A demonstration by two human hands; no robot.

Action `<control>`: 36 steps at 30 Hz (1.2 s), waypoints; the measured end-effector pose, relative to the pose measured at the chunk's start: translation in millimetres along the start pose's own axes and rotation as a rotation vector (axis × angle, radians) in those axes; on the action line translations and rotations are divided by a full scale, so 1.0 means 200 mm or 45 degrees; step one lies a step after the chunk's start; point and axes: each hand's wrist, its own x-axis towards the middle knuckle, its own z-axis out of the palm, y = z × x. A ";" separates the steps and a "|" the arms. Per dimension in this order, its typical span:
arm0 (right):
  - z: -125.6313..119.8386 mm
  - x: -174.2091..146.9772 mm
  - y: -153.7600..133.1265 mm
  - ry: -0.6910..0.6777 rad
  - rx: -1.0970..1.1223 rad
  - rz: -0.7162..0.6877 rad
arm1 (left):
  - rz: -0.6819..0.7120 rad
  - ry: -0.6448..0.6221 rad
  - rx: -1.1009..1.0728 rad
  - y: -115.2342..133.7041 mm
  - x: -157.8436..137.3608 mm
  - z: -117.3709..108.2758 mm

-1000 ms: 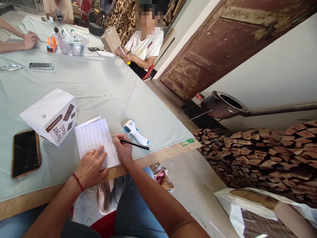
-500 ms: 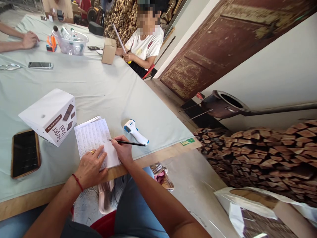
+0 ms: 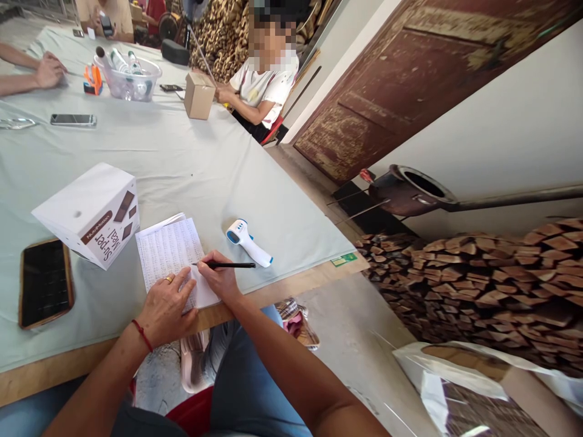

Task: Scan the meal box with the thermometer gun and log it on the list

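A notebook (image 3: 169,247) covered in rows of handwriting lies at the table's near edge. My left hand (image 3: 168,303), wearing a ring and a red wrist cord, rests flat on its lower part with fingers spread. In my right hand (image 3: 220,276) is a black pen (image 3: 237,265), pinched with its tip against the page. Just right of the notebook lies a white and blue infrared thermometer (image 3: 248,243). To the left stand a white box (image 3: 91,212) with brown print and a phone (image 3: 45,282) in a brown-edged case.
Farther back on the cloth-covered table (image 3: 182,158) are another phone (image 3: 73,119), a clear basket (image 3: 132,85) of bottles, an orange tape dispenser (image 3: 93,79) and a cardboard box (image 3: 199,96). Other people sit around it. Stacked firewood (image 3: 478,285) lies at right.
My right hand has shifted slightly left across the page with the pen, which now lies flatter. The person across has lowered their hands behind the cardboard box.
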 end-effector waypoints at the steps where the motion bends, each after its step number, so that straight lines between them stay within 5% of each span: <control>1: 0.00 0.00 0.00 -0.010 0.000 -0.003 | 0.001 -0.003 0.003 0.00 0.00 0.00; 36: 0.00 0.00 0.00 -0.045 -0.048 -0.071 | 0.002 -0.014 0.042 0.00 0.00 0.00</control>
